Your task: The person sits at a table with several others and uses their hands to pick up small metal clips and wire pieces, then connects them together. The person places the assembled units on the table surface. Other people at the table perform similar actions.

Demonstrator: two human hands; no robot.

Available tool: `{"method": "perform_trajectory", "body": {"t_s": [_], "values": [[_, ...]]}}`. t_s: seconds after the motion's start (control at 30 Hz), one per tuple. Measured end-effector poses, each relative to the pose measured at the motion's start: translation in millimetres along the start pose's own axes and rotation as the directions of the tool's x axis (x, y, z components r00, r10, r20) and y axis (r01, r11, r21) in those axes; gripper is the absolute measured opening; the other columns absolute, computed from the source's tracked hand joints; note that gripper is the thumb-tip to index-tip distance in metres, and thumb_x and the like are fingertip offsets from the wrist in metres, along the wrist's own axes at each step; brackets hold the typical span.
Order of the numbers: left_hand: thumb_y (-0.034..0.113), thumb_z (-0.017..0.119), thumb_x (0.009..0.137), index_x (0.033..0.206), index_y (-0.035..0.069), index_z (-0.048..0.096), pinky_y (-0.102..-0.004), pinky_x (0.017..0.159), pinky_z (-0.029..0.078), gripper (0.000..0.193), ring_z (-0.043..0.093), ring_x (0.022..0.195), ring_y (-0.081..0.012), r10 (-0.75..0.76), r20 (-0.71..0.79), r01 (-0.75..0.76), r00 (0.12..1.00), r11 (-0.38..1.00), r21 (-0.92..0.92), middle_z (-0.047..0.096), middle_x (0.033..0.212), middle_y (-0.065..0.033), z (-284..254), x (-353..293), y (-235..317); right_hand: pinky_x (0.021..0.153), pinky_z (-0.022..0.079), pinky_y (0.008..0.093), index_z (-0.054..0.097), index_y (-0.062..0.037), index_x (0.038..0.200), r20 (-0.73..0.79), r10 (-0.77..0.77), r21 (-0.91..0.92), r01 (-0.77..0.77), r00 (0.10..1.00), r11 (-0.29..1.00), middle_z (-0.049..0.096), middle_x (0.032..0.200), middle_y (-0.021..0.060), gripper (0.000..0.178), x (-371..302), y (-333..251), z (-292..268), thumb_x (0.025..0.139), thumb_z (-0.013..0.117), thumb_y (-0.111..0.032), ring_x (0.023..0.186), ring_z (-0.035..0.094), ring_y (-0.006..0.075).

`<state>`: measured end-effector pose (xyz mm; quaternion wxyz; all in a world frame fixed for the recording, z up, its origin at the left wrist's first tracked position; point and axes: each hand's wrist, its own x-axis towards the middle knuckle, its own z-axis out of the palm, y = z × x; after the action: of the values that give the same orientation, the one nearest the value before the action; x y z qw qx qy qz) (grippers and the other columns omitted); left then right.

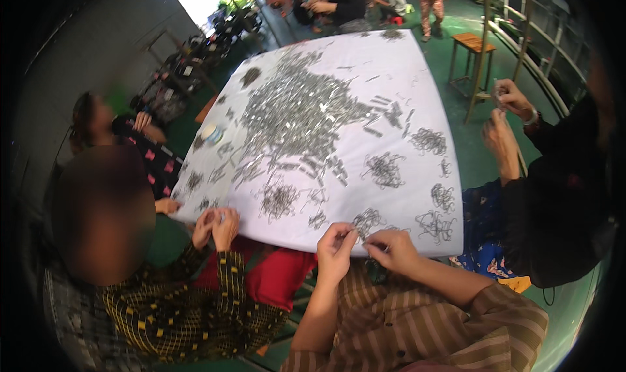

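Observation:
At the near edge of a white-covered table [326, 235], my left hand [335, 248] and my right hand [395, 251] face each other with fingertips pinched. A small, thin dark piece [361, 236] appears between them, too small to name. Just beyond my fingers lies a loose pile of thin, dark, curly strands [367, 219]. Further up the table spreads a wide heap of small, narrow grey pieces [293, 108], some with a shiny look. More curly strands [383, 170] form tangled clumps around this heap.
To my left, another person's hands [215, 227] work at the table edge. Across to the right, a co-worker's hands [505, 111] hold something small. A small round tub [211, 133] sits near the left edge. A wooden stool [472, 46] stands beyond the table on green floor.

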<state>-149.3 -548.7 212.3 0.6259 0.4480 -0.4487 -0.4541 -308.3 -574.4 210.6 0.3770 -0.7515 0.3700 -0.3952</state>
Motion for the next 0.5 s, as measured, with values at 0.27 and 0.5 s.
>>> {"method": "perform_trajectory", "body": {"t_s": [0.27,0.5], "values": [[0.000,0.051,0.093,0.098,-0.001,0.050,-0.0257,0.082,0.045,0.006,0.059,0.087,-0.0132,0.053,-0.014,-0.052,0.998,0.997,0.048,0.065,0.095,-0.0126,12.5,-6.0,5.1,0.056,0.049,0.0342,0.066,-0.0028,0.081,0.016,-0.055,-0.007,0.055,0.998,0.998,0.064,0.072,0.0125,0.008,-4.3,4.5,-2.3,0.078,0.068,-0.010,0.062,0.063,0.0265],[0.000,0.048,0.093,0.099,-0.002,0.047,-0.0278,0.083,0.046,0.005,0.058,0.089,-0.0147,0.095,-0.027,-0.092,0.995,0.991,0.096,0.063,0.095,-0.0139,14.6,-15.6,10.5,0.056,0.050,0.0313,0.065,-0.0016,0.083,0.069,-0.117,0.007,0.117,0.991,0.993,0.064,0.072,0.0112,0.011,-4.2,5.0,-1.9,0.078,0.069,-0.010,0.062,0.063,0.0245]]}}
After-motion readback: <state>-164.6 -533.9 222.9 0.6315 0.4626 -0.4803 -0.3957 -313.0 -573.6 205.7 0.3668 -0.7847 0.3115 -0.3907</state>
